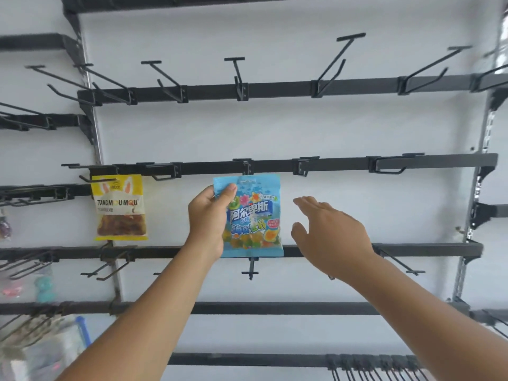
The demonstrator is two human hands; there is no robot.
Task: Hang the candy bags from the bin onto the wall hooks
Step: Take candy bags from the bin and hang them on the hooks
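My left hand [209,218] pinches the blue gummy bag [251,215] at its upper left corner, its top edge right under a rail hook [247,168]; whether it is threaded I cannot tell. My right hand [330,232] hovers just beside it, fingers spread, empty. A yellow candy bag [119,207] hangs further left

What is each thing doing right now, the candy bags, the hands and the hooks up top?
Blue candy bag: held up at a middle-rail hook; cannot tell whether it is hooked on.
Yellow candy bag: hanging, sealed.
Left hand: pinching the blue bag's top corner.
Right hand: open, beside the blue bag, touching nothing.
Top-rail hooks: bare.
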